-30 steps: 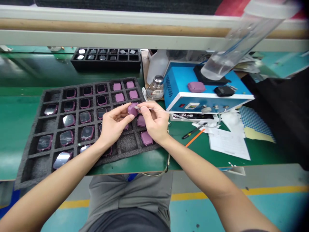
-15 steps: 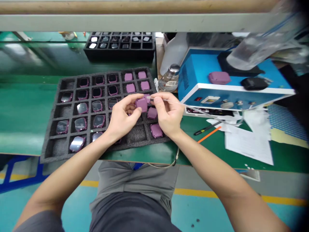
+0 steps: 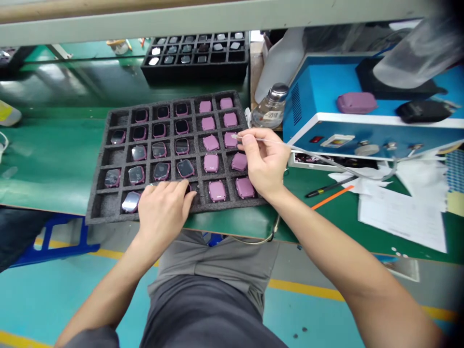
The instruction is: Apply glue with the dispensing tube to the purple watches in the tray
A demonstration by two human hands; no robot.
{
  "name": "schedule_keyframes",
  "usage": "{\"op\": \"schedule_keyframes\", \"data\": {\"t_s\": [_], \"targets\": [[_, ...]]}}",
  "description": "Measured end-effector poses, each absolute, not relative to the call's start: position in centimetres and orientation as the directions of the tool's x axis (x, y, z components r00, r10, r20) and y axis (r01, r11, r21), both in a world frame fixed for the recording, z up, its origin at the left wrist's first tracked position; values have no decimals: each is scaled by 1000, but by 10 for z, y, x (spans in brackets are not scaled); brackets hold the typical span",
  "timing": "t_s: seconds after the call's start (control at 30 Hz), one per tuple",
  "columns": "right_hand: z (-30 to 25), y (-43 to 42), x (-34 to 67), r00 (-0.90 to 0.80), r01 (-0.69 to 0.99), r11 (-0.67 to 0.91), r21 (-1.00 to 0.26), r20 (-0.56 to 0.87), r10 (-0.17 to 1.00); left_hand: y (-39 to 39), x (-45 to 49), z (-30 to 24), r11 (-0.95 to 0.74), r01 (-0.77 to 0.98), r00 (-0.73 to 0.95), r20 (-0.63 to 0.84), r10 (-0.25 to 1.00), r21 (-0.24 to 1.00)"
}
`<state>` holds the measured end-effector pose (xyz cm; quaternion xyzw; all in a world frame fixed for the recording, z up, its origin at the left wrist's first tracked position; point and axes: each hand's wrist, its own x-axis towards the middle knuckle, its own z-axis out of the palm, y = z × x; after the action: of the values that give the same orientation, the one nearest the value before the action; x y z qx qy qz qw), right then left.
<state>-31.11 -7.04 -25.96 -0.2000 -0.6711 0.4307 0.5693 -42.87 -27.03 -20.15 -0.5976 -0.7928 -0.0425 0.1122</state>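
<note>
Head view: left hand spread flat over foam tray front row, right hand pinching thin nozzle; best kept steady above purple watch cases.

The left hand lies flat over the front row of the foam tray, so what is in the cells under its fingers is hidden. The clear bottle at the upper right is blurred and cut by the edge. The pieces in the far black tray are too small to tell.
</note>
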Motion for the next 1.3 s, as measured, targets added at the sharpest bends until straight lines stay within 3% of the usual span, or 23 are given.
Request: {"op": "schedule_keyframes", "data": {"t_s": [0.1, 0.23, 0.3, 0.4, 0.5, 0.6, 0.77, 1.3], "targets": [[-259, -72, -311, -272, -242, 513, -824, 565, 779, -277, -426, -189, 316, 936, -305, 91, 948, -155], [-257, -74, -313, -238, -282, 461, -841, 527, 816, -276, -433, -182, 317, 945, -312, 68, 948, -85], [-257, -74, -313, -253, -290, 449, -845, 521, 816, -270, -446, -182, 316, 946, -323, 152, 934, 67], [-257, -73, -313, -294, -277, 464, -841, 534, 792, -246, -467, -186, 210, 859, -355, 248, 901, 467], [-257, -73, -313, -311, -262, 473, -841, 537, 784, -209, -477, -195, 73, 562, -409, 200, 891, 824], [-255, -73, -314, -306, -273, 468, -841, 537, 786, -176, -477, -204, 7, 248, -442, 107, 890, 969], [-253, -74, -314, -303, -265, 486, -833, 550, 778, -158, -472, -215, -24, 84, -453, 60, 890, 996], [-252, -75, -312, -304, -256, 516, -818, 575, 760, -159, -463, -221, -142, 89, -407, 166, 898, 986]]}}
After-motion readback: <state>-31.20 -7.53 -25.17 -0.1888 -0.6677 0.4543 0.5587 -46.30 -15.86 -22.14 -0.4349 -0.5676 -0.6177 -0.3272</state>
